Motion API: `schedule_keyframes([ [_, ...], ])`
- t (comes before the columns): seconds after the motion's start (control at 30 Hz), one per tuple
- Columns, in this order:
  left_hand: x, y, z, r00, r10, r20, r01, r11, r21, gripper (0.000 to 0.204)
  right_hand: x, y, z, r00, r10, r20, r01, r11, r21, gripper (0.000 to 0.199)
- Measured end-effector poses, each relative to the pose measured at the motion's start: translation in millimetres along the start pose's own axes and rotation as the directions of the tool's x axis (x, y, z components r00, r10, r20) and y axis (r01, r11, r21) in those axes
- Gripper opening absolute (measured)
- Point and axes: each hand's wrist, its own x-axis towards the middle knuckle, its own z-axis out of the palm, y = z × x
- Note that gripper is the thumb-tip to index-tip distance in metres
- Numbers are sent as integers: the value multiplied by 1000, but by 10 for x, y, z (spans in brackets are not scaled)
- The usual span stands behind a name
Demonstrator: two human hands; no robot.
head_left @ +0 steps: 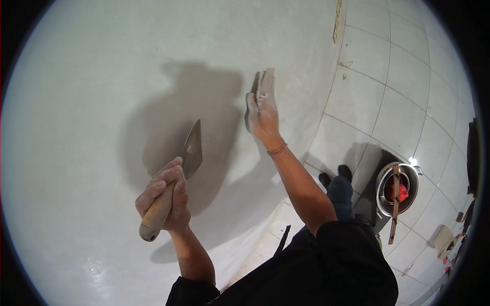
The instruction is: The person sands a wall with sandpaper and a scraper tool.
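Trowel (179,173): pointed grey metal blade, dusty, tip aimed up, on a worn wooden handle, held just off the wall (102,92). Wall's smooth, pale grey, freshly skimmed-looking, with shadows falling across it.

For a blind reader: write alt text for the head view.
Left hand holds a trowel by its wooden handle near a pale wall, while the right hand lies flat on it. A metal bucket stands on the tiled floor.
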Motion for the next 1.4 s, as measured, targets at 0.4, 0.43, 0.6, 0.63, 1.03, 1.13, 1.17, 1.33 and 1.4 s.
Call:
schedule_keyframes([
  [0.4, -88, -119, 172, 991, 111, 79, -130, 948, 291, 40, 51, 515, 217, 953, 223, 205, -223, 975, -24, 78],
  [0.43, -81, -118, 151, 988, 118, 97, -144, 930, 337, 40, -239, 626, 364, 995, 34, 89, -30, 999, -45, 79],
  [0.6, 45, -73, -7, 958, 112, 264, -229, 853, 470, 43, -965, 359, 543, 987, -152, -60, 151, 988, -22, 84],
  [0.63, 81, -58, 84, 965, 133, 224, -226, 856, 465, 44, -462, 769, 615, 973, -218, -78, 212, 974, -83, 83],
  [1.03, -58, 158, -190, 956, -41, 292, -212, 591, 778, 42, 277, 508, 231, 976, -136, 170, 169, 966, -195, 72],
  [1.13, 27, 44, 22, 983, 76, 166, -162, 777, 608, 38, 291, 811, 207, 976, -191, -100, 170, 968, -185, 74],
  [1.17, 71, -33, 9, 986, 69, 151, -139, 837, 530, 36, 361, 797, 226, 958, -214, -190, 181, 968, -174, 75],
  [1.33, 349, -152, 283, 993, 39, 111, -77, 926, 369, 30, 683, 679, 90, 950, -55, 307, 42, 998, 49, 84],
  [1.4, 436, -153, 398, 984, 104, 146, -163, 857, 489, 30, 967, 922, 46, 756, 24, 654, -157, 977, 144, 85],
])
